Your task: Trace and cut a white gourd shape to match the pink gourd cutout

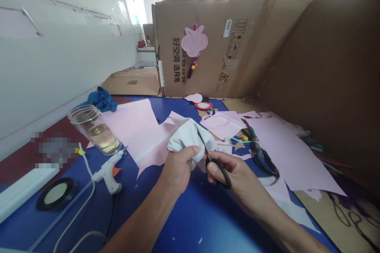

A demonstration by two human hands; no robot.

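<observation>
Over the blue tabletop, my left hand (179,168) grips a piece of white fabric (187,134) with a reddish trim along its left edge. My right hand (230,170) is closed on the black-handled scissors (221,174), thumb and fingers at the loops. Their blades point up and lie against the cloth; how far they stand apart is hard to tell. Below and behind the cloth lie pink sheets (151,134) with cut edges. The fingers beneath the fabric are partly hidden.
At left stand a glass jar (103,134) of yellowish liquid, a white glue gun (108,174) with its cord, and a black tape roll (56,193). Pliers (258,150) lie among pink paper at right. A cardboard wall (219,47) holding a pink flower ornament (194,42) closes the back.
</observation>
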